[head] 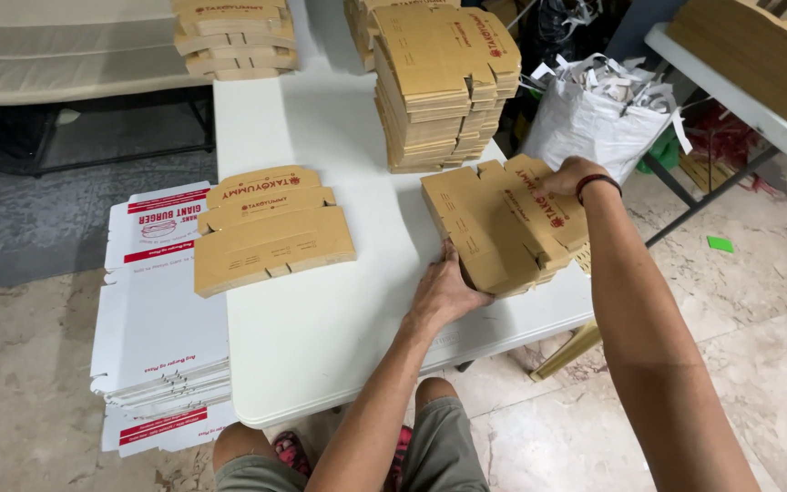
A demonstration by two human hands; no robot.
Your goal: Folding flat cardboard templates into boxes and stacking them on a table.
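White flats: stack of flat white cartons w/ red print (pixel 158 319), far left, overhanging the table's left edge; top sheet lies open, print facing up.
Table: white folding table (pixel 321 328), runs from near the person to the far end of view.
Small brown pile: short stack of flat brown cardboard box blanks (pixel 270 228) on the table's left part, touching the white flats' right side; nothing on top.
Far-left pile: another brown stack (pixel 234 36) at the table's far left corner, cut by the frame top.
Tall pile: tall brown stack (pixel 444 87) mid-table at the far side, top blank skewed off the rest; a 2nd stack behind it, mostly hidden.
Left hand: left hand (pixel 444 290) pressed against the near-left corner of the held stack, fingers curled under its edge, gripping.
Held stack: tilted stack of brown blanks (pixel 494 228) near the table's right edge, between both hands, just in front of the tall pile.
Right hand: right hand (pixel 568 175), dark wristband, clasps the stack's far-right corner; fingertips hidden behind card, so grip prob. closed.
Bag: white sack (pixel 594 123) right of the table, full of white paper strips spilling over its rim.
Right side: 2nd white table (pixel 740 96) w/ brown card on it; small green scrap (pixel 720 243) on the stone floor.
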